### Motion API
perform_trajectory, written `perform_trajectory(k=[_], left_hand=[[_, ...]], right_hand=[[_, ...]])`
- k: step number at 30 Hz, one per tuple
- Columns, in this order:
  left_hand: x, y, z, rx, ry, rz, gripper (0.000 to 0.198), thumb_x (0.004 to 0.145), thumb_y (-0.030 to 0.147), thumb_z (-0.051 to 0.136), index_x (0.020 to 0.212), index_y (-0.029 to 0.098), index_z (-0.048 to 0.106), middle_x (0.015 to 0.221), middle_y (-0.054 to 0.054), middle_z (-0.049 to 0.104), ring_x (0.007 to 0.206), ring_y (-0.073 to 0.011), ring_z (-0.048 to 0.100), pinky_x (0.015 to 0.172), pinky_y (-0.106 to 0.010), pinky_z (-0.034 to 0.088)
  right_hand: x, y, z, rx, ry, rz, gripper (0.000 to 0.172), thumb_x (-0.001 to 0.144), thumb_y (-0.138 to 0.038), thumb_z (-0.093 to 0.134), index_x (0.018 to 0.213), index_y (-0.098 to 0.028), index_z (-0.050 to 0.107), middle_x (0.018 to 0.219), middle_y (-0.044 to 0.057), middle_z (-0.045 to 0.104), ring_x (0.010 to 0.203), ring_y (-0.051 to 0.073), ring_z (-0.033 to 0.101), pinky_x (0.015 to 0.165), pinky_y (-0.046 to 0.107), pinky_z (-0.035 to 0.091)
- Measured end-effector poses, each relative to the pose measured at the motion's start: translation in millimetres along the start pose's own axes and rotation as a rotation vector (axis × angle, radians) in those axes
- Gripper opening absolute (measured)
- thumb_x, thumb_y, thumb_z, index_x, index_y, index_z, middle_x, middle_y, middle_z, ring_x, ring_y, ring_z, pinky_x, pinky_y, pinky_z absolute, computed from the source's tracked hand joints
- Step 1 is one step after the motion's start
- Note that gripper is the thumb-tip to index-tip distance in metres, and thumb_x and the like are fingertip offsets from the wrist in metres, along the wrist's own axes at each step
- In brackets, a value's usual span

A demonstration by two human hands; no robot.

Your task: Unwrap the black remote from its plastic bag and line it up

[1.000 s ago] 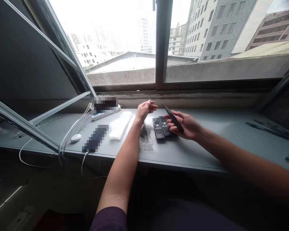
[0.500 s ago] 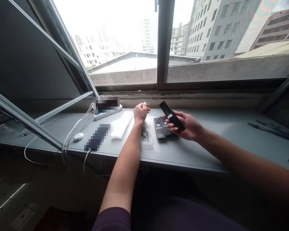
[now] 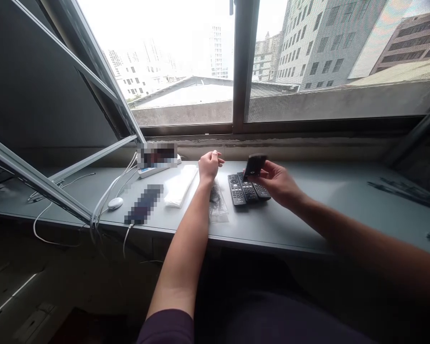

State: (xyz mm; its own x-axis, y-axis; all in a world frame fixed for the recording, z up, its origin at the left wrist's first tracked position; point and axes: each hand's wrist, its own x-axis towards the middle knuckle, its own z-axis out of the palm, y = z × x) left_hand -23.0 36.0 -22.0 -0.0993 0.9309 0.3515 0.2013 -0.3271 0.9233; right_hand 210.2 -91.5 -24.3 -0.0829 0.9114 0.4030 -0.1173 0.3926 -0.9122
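Note:
My right hand [image 3: 281,184] grips a black remote control [image 3: 255,166] between thumb and fingers, raised above the table and tipped so it looks short. Just below it, three black remotes lie side by side: a left one [image 3: 237,191], a middle one [image 3: 250,192] and a right one [image 3: 263,193], partly behind my fingers. My left hand [image 3: 209,166] is closed, fingers curled, above the table near the window sill; whether anything is inside cannot be seen. Beneath my left wrist lies a clear plastic bag [image 3: 218,205] with something dark in it.
A stack of white sheets or bags [image 3: 181,188] lies left of my left arm. Farther left are a blurred-out phone [image 3: 144,204] on a cable, a white round device [image 3: 115,203] and a power strip [image 3: 157,168]. A metal frame [image 3: 68,200] crosses the left side.
My right hand has turned the held remote from a long diagonal pose to a foreshortened one, uncovering the right-hand remote on the table. My left hand stays put.

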Motion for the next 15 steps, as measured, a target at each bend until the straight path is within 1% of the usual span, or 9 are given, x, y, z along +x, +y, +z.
perform_trajectory(k=[3,4,6,8,11,13,15], left_hand=[[-1.0,0.2,0.8,0.001,-0.006,0.004,0.038,0.12,0.037,0.053,0.099,0.023,0.081,0.085,-0.005,0.086,0.074,-0.0182,0.079,0.08,-0.032,0.061],[-1.3,0.2,1.2,0.002,-0.007,0.007,0.038,0.12,0.037,0.053,0.099,0.023,0.081,0.085,-0.005,0.086,0.074,-0.0182,0.079,0.08,-0.032,0.061],[-1.7,0.3,1.7,0.005,-0.01,0.009,0.038,0.12,0.036,0.054,0.099,0.023,0.081,0.084,-0.005,0.086,0.074,-0.018,0.079,0.08,-0.031,0.061],[-2.1,1.1,1.9,0.007,-0.012,0.005,0.037,0.12,0.036,0.054,0.098,0.023,0.081,0.084,-0.005,0.086,0.073,-0.0179,0.078,0.08,-0.031,0.061],[-3.6,3.6,1.8,0.015,-0.011,-0.001,0.038,0.121,0.036,0.054,0.098,0.023,0.081,0.084,-0.005,0.086,0.073,-0.0179,0.078,0.08,-0.031,0.061],[-5.1,5.6,2.0,0.03,-0.014,0.004,0.038,0.121,0.035,0.054,0.098,0.023,0.081,0.084,-0.005,0.086,0.073,-0.018,0.078,0.079,-0.031,0.061],[-6.6,7.1,2.3,0.046,-0.021,0.015,0.038,0.121,0.035,0.054,0.097,0.023,0.081,0.084,-0.005,0.086,0.072,-0.0182,0.077,0.078,-0.031,0.06]], right_hand=[[-5.3,-4.6,4.1,-0.167,-0.041,-0.241,0.032,0.09,-0.045,0.106,0.111,-0.029,0.087,0.125,0.009,0.087,0.141,0.037,0.077,0.134,0.064,0.054],[-6.8,-6.1,5.4,-0.184,-0.052,-0.284,0.029,0.091,-0.044,0.105,0.11,-0.03,0.087,0.128,0.009,0.087,0.145,0.037,0.075,0.135,0.064,0.052],[-9.0,-8.3,7.3,-0.187,-0.07,-0.292,0.031,0.092,-0.045,0.104,0.112,-0.03,0.085,0.131,0.009,0.088,0.145,0.037,0.076,0.134,0.064,0.053],[-9.9,-9.4,8.5,-0.19,-0.064,-0.255,0.035,0.093,-0.048,0.104,0.117,-0.03,0.085,0.132,0.01,0.088,0.137,0.037,0.08,0.13,0.063,0.058],[-9.7,-10.3,9.8,-0.161,-0.037,-0.141,0.044,0.092,-0.056,0.103,0.122,-0.029,0.086,0.124,0.008,0.089,0.118,0.034,0.083,0.116,0.057,0.066],[-9.5,-12.2,11.2,-0.051,-0.037,-0.007,0.046,0.092,-0.06,0.102,0.122,-0.028,0.086,0.116,0.007,0.089,0.106,0.03,0.083,0.101,0.05,0.07],[-9.3,-16.0,13.0,0.102,-0.04,0.141,0.042,0.095,-0.058,0.098,0.12,-0.028,0.084,0.113,0.006,0.088,0.096,0.027,0.081,0.083,0.042,0.07]])
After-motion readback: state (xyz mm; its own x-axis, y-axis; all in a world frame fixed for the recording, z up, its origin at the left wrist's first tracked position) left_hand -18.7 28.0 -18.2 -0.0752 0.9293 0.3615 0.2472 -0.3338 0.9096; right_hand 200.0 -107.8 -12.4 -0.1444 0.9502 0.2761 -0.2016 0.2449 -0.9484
